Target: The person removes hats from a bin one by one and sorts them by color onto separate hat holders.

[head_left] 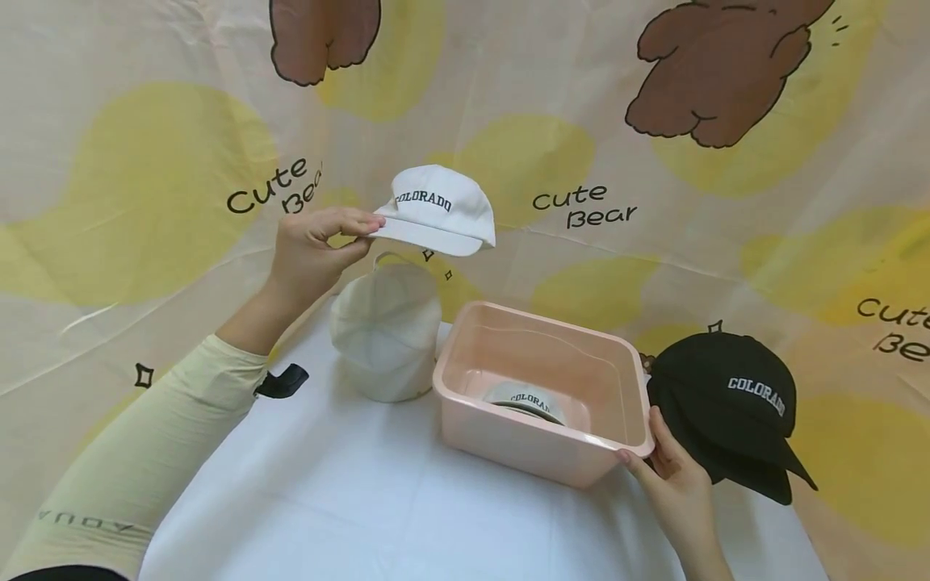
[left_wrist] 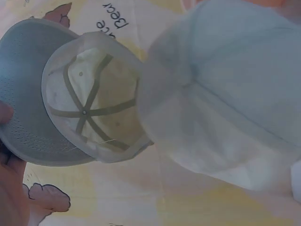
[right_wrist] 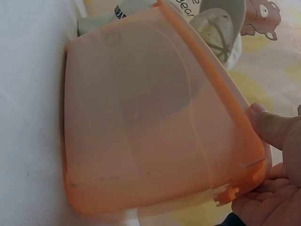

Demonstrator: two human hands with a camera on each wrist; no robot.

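My left hand (head_left: 312,246) pinches the edge of the brim of a white cap (head_left: 439,206) lettered COLORADO, held up above the table. The left wrist view shows its hollow inside and grey underbrim (left_wrist: 33,94). Just below it, pale cream headwear (head_left: 385,339) stands on the table, crown up; how many pieces are there I cannot tell. My right hand (head_left: 679,476) grips the near right corner of a pink plastic bin (head_left: 519,456), thumb on the rim. Inside the bin lies a light cap (head_left: 526,397) with dark lettering, partly hidden by the front wall.
Black caps (head_left: 726,387), overlapping with two brims showing, are right of the bin, behind my right hand. A white cloth (head_left: 349,484) covers the table. Behind it hangs a printed bear backdrop (head_left: 508,145). A black strap (head_left: 283,382) sticks out from my left wrist.
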